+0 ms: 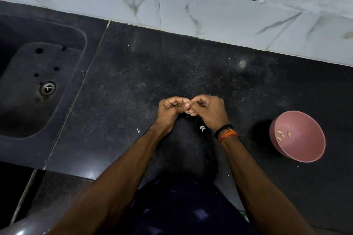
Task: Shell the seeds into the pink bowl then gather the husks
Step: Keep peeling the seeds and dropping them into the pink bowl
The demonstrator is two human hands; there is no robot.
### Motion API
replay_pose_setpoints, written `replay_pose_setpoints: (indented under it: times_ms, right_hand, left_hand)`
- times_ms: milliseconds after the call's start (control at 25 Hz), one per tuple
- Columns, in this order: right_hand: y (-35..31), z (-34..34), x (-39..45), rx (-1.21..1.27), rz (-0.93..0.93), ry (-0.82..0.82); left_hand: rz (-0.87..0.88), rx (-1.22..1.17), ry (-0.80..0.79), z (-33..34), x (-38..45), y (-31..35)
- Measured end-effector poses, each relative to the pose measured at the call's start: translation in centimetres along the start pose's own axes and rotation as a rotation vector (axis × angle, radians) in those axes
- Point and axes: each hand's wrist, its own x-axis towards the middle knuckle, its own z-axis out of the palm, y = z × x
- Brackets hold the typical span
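Head view shows the left hand (170, 110) and right hand (207, 109) meeting over the black counter (133, 86), curled fingers (186, 105) pinching one small seed (188, 105) between them. Two white husks (202, 128) lie just under the right wrist. Off to the right, the pink bowl (303, 150) holds a few shelled seeds (282, 134).
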Motion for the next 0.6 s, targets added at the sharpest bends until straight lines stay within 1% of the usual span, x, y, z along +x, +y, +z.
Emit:
replay_pose_setpoints:
  times_ms: [200, 400, 600]
  right_hand:
    - [0.28, -0.06, -0.08, -0.023, -0.006, 0.017]
    - [0.3, 0.14, -0.15, 0.028, 0.039, 0.044]
    - [0.54, 0.1, -0.16, 0.024, 0.069, 0.077]
  left_hand:
    - [0.008, 0.025, -0.037, 0.06, -0.06, -0.09]
    - [-0.015, 0.018, -0.033, -0.03, -0.02, -0.15]
    - [-0.01, 0.005, -0.056, -0.12, -0.12, -0.01]
